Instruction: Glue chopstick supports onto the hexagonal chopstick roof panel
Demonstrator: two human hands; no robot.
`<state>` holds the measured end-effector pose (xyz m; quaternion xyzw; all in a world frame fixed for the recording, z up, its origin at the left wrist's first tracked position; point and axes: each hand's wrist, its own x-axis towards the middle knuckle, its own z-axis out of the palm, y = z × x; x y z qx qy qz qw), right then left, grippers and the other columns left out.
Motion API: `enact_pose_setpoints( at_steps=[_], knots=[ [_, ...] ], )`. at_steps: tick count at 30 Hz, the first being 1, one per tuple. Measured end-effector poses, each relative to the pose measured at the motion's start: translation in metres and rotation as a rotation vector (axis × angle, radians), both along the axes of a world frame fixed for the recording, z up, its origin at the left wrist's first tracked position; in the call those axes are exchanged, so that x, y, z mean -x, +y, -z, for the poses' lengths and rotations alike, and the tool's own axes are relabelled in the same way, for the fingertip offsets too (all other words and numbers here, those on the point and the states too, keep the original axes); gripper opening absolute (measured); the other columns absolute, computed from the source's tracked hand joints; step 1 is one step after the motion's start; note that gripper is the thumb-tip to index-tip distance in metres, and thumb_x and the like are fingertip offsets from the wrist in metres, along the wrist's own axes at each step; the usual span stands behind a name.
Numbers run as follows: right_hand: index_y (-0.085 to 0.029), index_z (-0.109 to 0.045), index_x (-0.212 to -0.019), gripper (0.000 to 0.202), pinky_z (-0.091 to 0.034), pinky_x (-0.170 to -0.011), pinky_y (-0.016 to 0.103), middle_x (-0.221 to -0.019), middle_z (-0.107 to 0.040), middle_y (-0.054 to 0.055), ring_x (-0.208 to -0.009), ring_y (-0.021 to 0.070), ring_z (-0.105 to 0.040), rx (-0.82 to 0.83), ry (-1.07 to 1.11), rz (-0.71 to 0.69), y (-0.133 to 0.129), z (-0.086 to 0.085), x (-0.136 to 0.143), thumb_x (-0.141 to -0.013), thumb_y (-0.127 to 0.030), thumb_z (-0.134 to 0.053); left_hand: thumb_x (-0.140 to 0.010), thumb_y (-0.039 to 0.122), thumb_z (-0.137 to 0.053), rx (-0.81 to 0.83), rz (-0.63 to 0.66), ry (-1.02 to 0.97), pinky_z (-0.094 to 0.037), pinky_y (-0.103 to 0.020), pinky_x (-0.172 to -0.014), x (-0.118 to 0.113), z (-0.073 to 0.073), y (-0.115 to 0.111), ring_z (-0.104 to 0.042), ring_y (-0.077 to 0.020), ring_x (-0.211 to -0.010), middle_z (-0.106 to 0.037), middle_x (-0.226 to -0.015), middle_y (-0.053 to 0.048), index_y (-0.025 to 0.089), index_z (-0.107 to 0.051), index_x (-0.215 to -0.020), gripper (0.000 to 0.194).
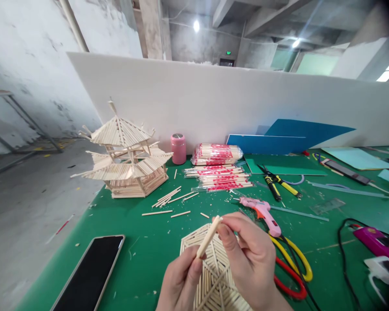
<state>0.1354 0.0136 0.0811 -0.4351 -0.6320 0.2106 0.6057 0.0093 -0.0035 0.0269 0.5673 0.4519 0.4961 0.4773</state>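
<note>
Over the green worktop (pixel 142 268), two hands hold a short wooden piece (pixel 209 237). The left hand (pixel 181 274) has its fingers pinching the low end, and the right hand (pixel 251 255) has its fingers pinching the top end. The piece is tilted, and its top leans to the right. Under the hands lies a flat shape made of sticks (pixel 225 280), partly hidden by them. Just past the right hand is a pink glue gun (pixel 263 211). A phone (pixel 90 274) lies on the left. Farther back, a stick house (pixel 129 170) stands near a pink bottle (pixel 178 150).
</note>
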Motion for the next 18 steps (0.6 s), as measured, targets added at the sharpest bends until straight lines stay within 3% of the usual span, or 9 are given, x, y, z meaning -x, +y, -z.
enact_pose_setpoints(
  at_steps=[18],
  knots=[
    [-0.024, -0.057, -0.084, 0.019, -0.046, -0.055, 0.024, -0.077, -0.057, 0.001, -0.067, 0.0126, -0.055, -0.017, 0.115, 0.142, -0.002, 0.014, 0.019, -0.079, -0.009, -0.047, -0.079, 0.037, -0.049, 0.066, 0.014, -0.044, -0.029, -0.022, -0.049, -0.001, 0.0, -0.004, -0.037, -0.0125, -0.052, -0.046, -0.057, 0.0, 0.019, -0.054, -0.066, 0.022]
  ],
)
